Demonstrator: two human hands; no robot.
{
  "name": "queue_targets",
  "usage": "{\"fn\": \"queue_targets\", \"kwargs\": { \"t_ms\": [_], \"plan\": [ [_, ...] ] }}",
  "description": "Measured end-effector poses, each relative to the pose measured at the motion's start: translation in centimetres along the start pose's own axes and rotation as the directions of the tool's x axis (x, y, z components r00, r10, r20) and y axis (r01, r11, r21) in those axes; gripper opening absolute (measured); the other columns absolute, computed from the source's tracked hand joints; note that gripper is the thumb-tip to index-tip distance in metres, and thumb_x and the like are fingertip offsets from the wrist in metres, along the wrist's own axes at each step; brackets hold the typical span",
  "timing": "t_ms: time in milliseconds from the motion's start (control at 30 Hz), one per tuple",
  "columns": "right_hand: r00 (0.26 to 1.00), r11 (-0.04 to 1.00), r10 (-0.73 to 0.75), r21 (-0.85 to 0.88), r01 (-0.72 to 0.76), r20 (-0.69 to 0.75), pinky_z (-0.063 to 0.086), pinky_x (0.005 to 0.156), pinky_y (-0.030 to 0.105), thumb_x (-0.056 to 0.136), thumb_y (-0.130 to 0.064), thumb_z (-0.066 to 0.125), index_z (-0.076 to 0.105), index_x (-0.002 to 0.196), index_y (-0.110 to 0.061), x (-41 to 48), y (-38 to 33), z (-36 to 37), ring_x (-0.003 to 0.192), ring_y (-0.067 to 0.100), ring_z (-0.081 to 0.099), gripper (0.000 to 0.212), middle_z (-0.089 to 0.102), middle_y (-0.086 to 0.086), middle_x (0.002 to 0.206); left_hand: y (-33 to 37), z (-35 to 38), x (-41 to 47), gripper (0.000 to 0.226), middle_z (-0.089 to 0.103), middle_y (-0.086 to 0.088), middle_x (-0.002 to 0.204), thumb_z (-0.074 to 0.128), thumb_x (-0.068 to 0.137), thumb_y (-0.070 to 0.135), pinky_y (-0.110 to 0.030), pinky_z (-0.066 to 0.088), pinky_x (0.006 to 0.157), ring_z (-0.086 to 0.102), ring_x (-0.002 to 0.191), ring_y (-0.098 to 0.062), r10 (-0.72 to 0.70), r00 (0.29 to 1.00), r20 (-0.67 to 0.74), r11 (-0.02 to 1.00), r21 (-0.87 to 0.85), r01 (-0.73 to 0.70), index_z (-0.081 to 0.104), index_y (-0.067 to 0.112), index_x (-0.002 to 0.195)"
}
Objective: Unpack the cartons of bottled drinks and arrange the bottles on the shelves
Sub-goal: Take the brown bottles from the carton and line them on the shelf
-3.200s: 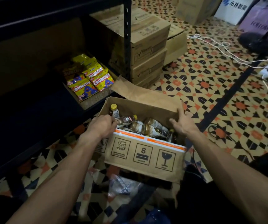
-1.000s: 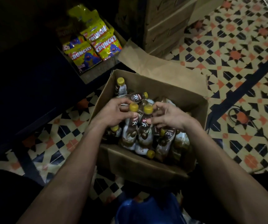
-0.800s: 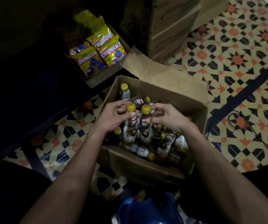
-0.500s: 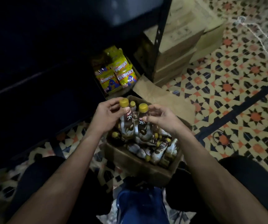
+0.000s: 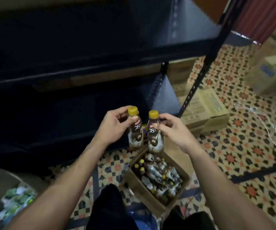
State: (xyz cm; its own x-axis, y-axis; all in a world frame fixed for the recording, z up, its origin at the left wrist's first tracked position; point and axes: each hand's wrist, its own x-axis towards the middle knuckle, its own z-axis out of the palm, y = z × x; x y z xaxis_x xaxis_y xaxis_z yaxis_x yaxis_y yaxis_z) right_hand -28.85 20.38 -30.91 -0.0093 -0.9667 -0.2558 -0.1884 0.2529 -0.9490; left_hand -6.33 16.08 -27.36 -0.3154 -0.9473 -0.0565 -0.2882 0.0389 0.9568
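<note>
My left hand (image 5: 113, 127) grips a small brown coffee bottle with a yellow cap (image 5: 135, 130), held upright. My right hand (image 5: 173, 130) grips a second, matching bottle (image 5: 155, 135) right beside it. Both bottles hang in the air in front of the dark metal shelf unit (image 5: 100, 67), well above the open carton (image 5: 144, 191) on the floor. The carton holds several more of the same bottles (image 5: 157, 175), lying jumbled.
Stacked sealed cartons (image 5: 203, 110) stand right of the shelf's slotted post (image 5: 198, 80). Another carton (image 5: 270, 73) sits at far right. White cords (image 5: 267, 123) trail over the patterned tile floor. An open box of green-white packs (image 5: 16, 201) is at lower left.
Both hands have lifted the two bottles out of the carton and up toward the shelf. The view has risen, so the carton now sits lower and smaller in the frame.
</note>
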Motion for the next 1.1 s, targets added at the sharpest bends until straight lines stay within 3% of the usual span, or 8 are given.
{"fn": "queue_targets", "kwargs": {
  "t_ms": [133, 267, 400, 567, 700, 867, 1100],
  "plan": [
    [0.993, 0.993, -0.108, -0.032, 0.110, 0.053, 0.052, 0.083, 0.031, 0.087, -0.036, 0.076, 0.070, 0.101, -0.047, -0.6, -8.5, 0.0, 0.093, 0.006, 0.070, 0.019, 0.076, -0.005, 0.100, 7.2, -3.2, -2.5, 0.029, 0.073, 0.006, 0.112, 0.069, 0.092, 0.020, -0.042, 0.050, 0.102, 0.066, 0.111, -0.009, 0.056, 0.994, -0.095, 0.998, 0.034, -0.052, 0.068, 0.018, 0.121],
    [0.965, 0.972, -0.226, -0.035, 0.232, 0.133, 0.055, 0.089, 0.038, 0.079, -0.051, 0.073, 0.069, 0.108, -0.045, -1.0, -14.8, 1.2, 0.104, 0.011, 0.069, 0.029, 0.074, -0.007, 0.107, 12.0, -6.2, -5.0, 0.029, 0.072, 0.006, 0.114, 0.067, 0.093, 0.021, -0.042, 0.052, 0.100, 0.066, 0.112, -0.009, 0.115, 0.972, -0.206, 0.993, 0.055, -0.106, 0.067, 0.020, 0.122],
    [0.931, 0.947, -0.316, 0.002, 0.321, 0.181, 0.055, 0.085, 0.033, 0.092, -0.032, 0.071, 0.070, 0.111, -0.038, -1.3, -19.4, 3.6, 0.101, 0.010, 0.070, 0.020, 0.074, -0.002, 0.105, 14.3, -9.7, -6.9, 0.028, 0.073, 0.004, 0.114, 0.067, 0.094, 0.018, -0.043, 0.052, 0.100, 0.066, 0.111, -0.010, 0.172, 0.926, -0.335, 0.985, 0.069, -0.157, 0.066, 0.020, 0.121],
    [0.885, 0.914, -0.401, 0.043, 0.403, 0.236, 0.056, 0.083, 0.029, 0.097, -0.024, 0.066, 0.069, 0.115, -0.032, -1.1, -25.1, 8.8, 0.097, 0.010, 0.071, 0.020, 0.076, 0.000, 0.101, 15.7, -16.6, -8.7, 0.030, 0.072, 0.003, 0.116, 0.063, 0.095, 0.013, -0.038, 0.051, 0.102, 0.065, 0.114, -0.007, 0.207, 0.864, -0.460, 0.978, 0.061, -0.202, 0.060, 0.026, 0.123],
    [0.867, 0.889, -0.456, 0.078, 0.450, 0.199, 0.052, 0.074, 0.020, 0.098, -0.022, 0.065, 0.069, 0.118, -0.028, 0.1, -28.4, 13.2, 0.094, 0.011, 0.072, 0.022, 0.075, 0.002, 0.100, 15.6, -22.4, -8.9, 0.036, 0.071, 0.002, 0.120, 0.061, 0.097, 0.013, -0.040, 0.050, 0.103, 0.063, 0.117, -0.007, 0.246, 0.817, -0.522, 0.968, 0.093, -0.232, 0.056, 0.019, 0.132],
    [0.839, 0.858, -0.512, 0.073, 0.508, 0.183, 0.051, 0.074, 0.018, 0.097, -0.023, 0.066, 0.067, 0.119, -0.031, 1.5, -32.6, 19.7, 0.094, 0.007, 0.072, 0.024, 0.075, 0.001, 0.103, 14.2, -30.3, -9.1, 0.031, 0.069, 0.003, 0.121, 0.059, 0.098, 0.012, -0.042, 0.047, 0.106, 0.062, 0.118, -0.006, 0.281, 0.760, -0.586, 0.958, 0.125, -0.258, 0.057, 0.027, 0.124],
    [0.833, 0.840, -0.542, 0.082, 0.536, 0.109, 0.051, 0.072, 0.014, 0.097, -0.018, 0.066, 0.066, 0.118, -0.021, 3.8, -35.5, 26.4, 0.087, -0.003, 0.069, 0.021, 0.073, -0.004, 0.101, 12.0, -38.9, -8.2, 0.034, 0.067, 0.007, 0.121, 0.061, 0.095, 0.021, -0.040, 0.047, 0.107, 0.061, 0.116, -0.004, 0.291, 0.716, -0.635, 0.956, 0.219, -0.194, 0.056, 0.025, 0.129]
  ]
}}
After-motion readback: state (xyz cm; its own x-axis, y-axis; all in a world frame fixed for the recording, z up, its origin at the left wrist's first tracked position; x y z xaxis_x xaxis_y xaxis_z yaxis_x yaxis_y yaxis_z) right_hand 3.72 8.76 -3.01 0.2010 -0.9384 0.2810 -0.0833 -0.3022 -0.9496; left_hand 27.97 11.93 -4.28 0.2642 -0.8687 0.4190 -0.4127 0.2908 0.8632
